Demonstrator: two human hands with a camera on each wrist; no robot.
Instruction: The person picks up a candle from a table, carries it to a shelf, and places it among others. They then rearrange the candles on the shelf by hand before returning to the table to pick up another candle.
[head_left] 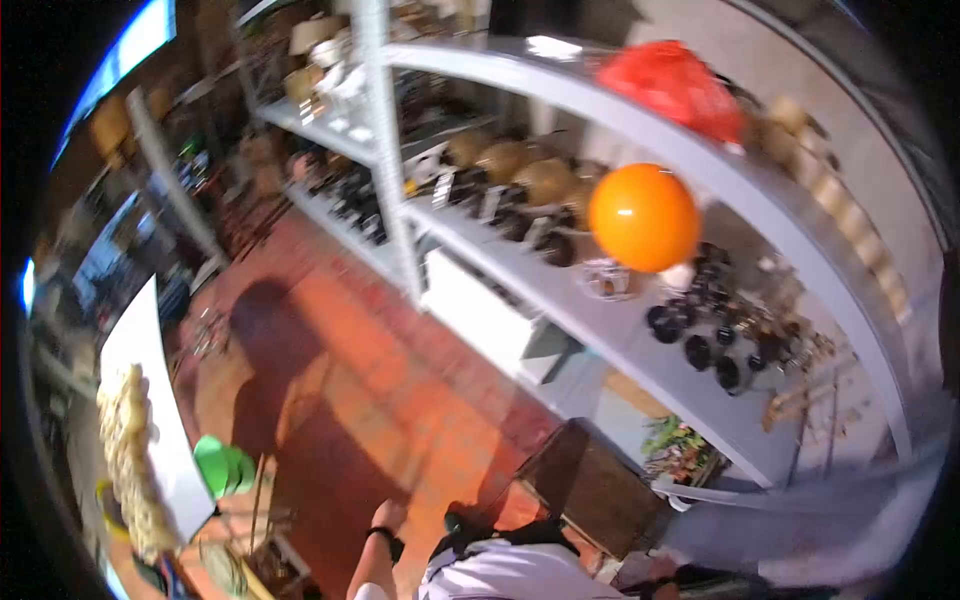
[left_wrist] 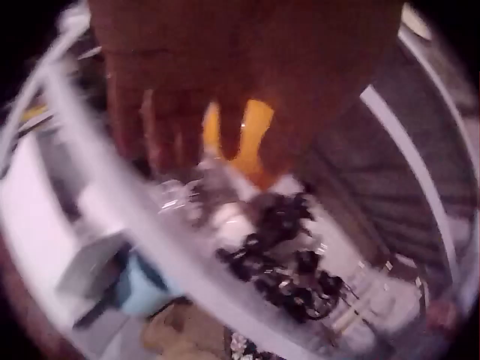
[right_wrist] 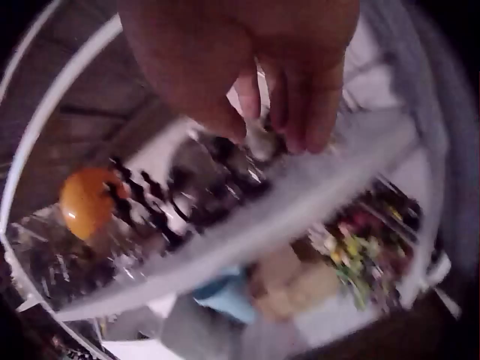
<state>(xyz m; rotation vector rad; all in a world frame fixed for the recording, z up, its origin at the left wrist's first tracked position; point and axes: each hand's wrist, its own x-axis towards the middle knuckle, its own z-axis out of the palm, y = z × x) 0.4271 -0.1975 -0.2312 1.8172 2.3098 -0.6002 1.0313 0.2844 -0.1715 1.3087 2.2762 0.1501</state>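
Note:
In the head view my left hand (head_left: 388, 516), with a black band at its wrist, hangs low over the red floor, apart from the shelf. Seen from the left wrist, the hand (left_wrist: 225, 82) points its loose fingers down, and an orange ball (left_wrist: 251, 139) shows behind them. My right hand (right_wrist: 262, 75) is in its own wrist view only, fingers relaxed, with a gap beside the thumb. Its fingertips overlap small objects on the grey shelf (right_wrist: 300, 199) in that view. The shiny orange ball (head_left: 645, 217) stands on this shelf among small dark objects (head_left: 700, 345).
A red plastic bag (head_left: 672, 88) lies on the upper shelf. Below are a white box (head_left: 480, 305), a brown box (head_left: 590, 485) and flowers (head_left: 680, 445). At the left, a white board (head_left: 165, 400) bears a lumpy beige strip (head_left: 128, 455) beside a green container (head_left: 222, 466).

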